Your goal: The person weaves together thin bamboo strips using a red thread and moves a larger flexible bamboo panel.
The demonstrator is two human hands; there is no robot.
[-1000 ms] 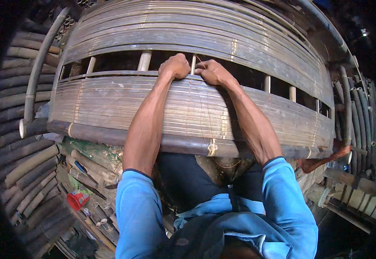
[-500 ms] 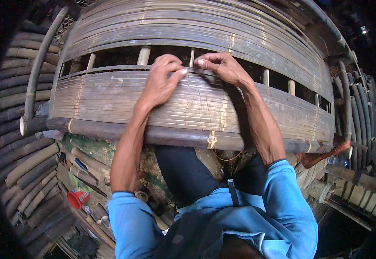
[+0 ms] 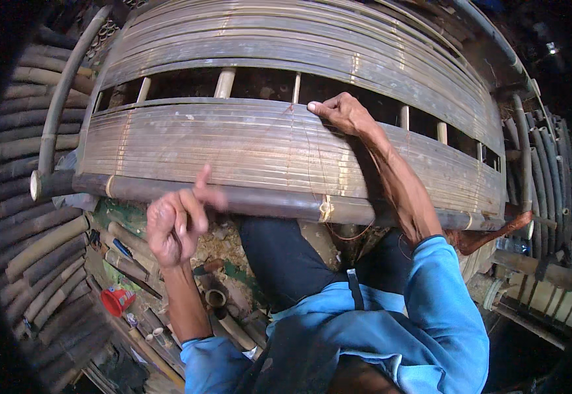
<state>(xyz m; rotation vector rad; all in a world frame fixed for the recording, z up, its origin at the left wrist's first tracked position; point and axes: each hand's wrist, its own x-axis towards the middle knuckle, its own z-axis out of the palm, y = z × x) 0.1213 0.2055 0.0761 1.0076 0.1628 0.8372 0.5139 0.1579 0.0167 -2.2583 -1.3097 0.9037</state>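
A bamboo slat panel [image 3: 233,138] lies in front of me, its narrow strips bound by rows of lashing. A thin reddish-brown cord [image 3: 292,121] is looped at the panel's far edge beside the gap, and loose strands trail down over the slats. At that edge my right hand [image 3: 348,115] has thumb and fingers pressed together; what they pinch is hidden. My left hand [image 3: 179,223] is raised off the panel near its front bamboo pole [image 3: 266,202]. Its thumb and forefinger stretch apart, the other fingers bend, and motion blurs it; nothing shows in it.
Beyond the gap, with its pale crosspieces [image 3: 225,83], lies another slatted section [image 3: 266,43]. Bamboo poles [image 3: 33,157] are stacked at left, more at right [image 3: 552,177]. A red container [image 3: 116,301] and cut bamboo pieces lie low left. A reddish-brown fibre bundle [image 3: 496,238] hangs at right.
My left hand has left the cord at the far edge and swung down and left, past the front pole. My right hand stays at that edge, slightly lower and further right.
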